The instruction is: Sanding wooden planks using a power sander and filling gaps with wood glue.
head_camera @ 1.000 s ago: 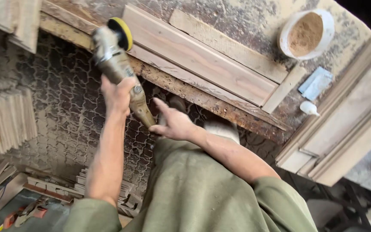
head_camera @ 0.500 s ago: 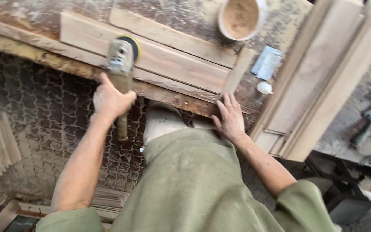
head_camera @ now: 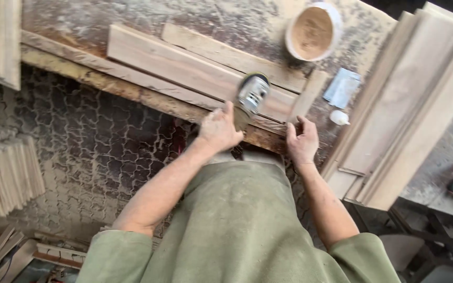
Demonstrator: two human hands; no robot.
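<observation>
Left hand [head_camera: 218,128]: we have its grip closed around the handle of the grinder [head_camera: 251,97], thumb up along the body.
Grinder: its head sits on the long board [head_camera: 184,68], near that board's right end; the head is blurred, so we cannot tell whether it is spinning.
Right hand [head_camera: 302,141]: we lay it flat on the front edge of the tabletop [head_camera: 79,15], fingers spread, the grip open and holding nothing.
Long board: it lies slanted across the dusty tabletop, with a narrower strip [head_camera: 232,55] just behind it and a short piece [head_camera: 308,94] at its right end.
Bucket [head_camera: 313,31]: a round white one with brown sawdust inside stands behind the boards.
Small things: a pale blue packet [head_camera: 343,88] and a small white bottle [head_camera: 338,117] lie right of the short piece.
Right side: tall planks [head_camera: 399,110] lean against the tabletop.
Left side: a stack of thin wood pieces [head_camera: 6,173] rests on the patterned floor [head_camera: 90,157].
Clothing: we see green sleeves and a green apron [head_camera: 237,225] below the hands.
</observation>
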